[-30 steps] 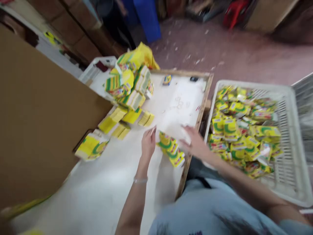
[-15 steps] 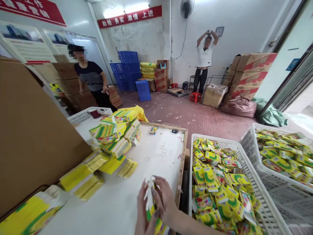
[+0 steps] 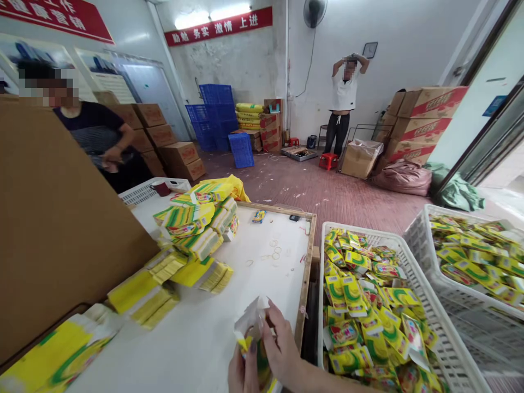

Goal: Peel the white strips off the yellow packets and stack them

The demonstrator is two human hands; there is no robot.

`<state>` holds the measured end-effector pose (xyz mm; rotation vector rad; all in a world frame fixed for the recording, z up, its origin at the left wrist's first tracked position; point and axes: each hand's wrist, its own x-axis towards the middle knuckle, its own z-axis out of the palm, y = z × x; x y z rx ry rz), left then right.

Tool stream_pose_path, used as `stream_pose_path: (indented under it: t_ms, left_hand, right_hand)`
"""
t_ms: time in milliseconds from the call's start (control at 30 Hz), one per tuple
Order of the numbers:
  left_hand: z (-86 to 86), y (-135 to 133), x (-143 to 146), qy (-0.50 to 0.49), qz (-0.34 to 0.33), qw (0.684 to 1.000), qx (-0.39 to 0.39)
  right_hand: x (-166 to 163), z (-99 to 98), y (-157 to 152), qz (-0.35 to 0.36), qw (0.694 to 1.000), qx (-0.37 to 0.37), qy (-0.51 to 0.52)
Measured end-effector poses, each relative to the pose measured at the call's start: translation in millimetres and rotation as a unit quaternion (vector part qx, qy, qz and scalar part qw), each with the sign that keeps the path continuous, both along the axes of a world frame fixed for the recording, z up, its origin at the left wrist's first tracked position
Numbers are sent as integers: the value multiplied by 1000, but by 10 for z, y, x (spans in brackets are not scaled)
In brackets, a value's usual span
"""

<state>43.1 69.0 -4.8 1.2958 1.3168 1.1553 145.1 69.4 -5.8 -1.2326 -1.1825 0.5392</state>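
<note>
At the bottom edge of the view both my hands close on a small stack of yellow-green packets (image 3: 250,341). My left hand (image 3: 240,372) grips the stack from the left, mostly cut off by the frame. My right hand (image 3: 282,349) wraps it from the right, fingers pressed on its top. The stack stands over the white table (image 3: 196,338). A pile of bundled packets (image 3: 196,226) lies further back on the table, with flatter yellow bundles (image 3: 143,297) nearer me on the left.
Two white crates (image 3: 413,284) full of loose packets (image 3: 364,305) stand to the right. A brown cardboard sheet (image 3: 61,234) walls the left. Rubber bands (image 3: 272,251) lie on the table. One person stands behind the cardboard, another by the far wall near boxes and blue crates.
The camera tilted up from the table to the room. My hands came together on the packet stack and hold it low in view. The person at left moved closer.
</note>
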Motion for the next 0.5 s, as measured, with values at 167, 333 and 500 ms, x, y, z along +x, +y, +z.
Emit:
stream_pose_path:
  t_ms: [167, 333, 500]
  left_hand:
    - [92, 34, 28, -7, 12, 1000, -10]
    - [29, 20, -1, -22, -10, 999, -33]
    - [-52, -27, -33, -10, -27, 998, -54]
  right_hand:
    - [16, -151, -13, -23, 995, -63, 76]
    - [90, -127, -120, 81, 979, -43, 180]
    - [135, -213, -202, 101, 975, -42, 194]
